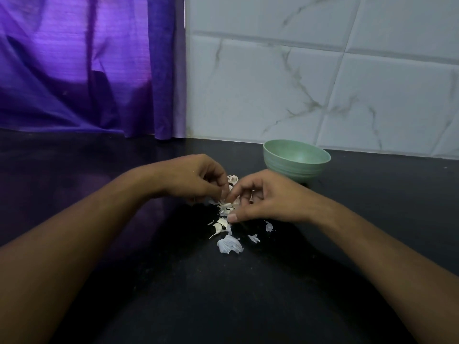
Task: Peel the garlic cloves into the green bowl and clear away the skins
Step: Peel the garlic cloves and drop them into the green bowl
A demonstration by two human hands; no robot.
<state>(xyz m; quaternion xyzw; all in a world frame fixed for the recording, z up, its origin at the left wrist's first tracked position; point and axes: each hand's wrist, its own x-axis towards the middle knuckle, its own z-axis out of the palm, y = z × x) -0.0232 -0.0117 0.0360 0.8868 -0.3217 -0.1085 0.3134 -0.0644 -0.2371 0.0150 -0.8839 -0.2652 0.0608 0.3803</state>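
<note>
Dark counter (173,294); garlic clove (226,204) pinched between curled left hand (193,180) and right hand (268,197).

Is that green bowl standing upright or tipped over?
Upright: the green bowl rests on its base on the black counter, opening facing up.

Two hands were at work: one left hand (196,180) and one right hand (263,197). One green bowl (296,161) stood just beyond the right hand. One pale piece (226,203) sat pinched where the fingertips of both hands met, too blurred to tell clove from skin. One dry garlic remnant (232,179) showed just beyond the fingers. Six loose skins (229,245) could be counted singly on the near side of the hands, and a small clump under the fingertips could not be counted. There was one dark counter (173,294) beneath and one purple curtain (87,65) far beyond the left hand.
</note>
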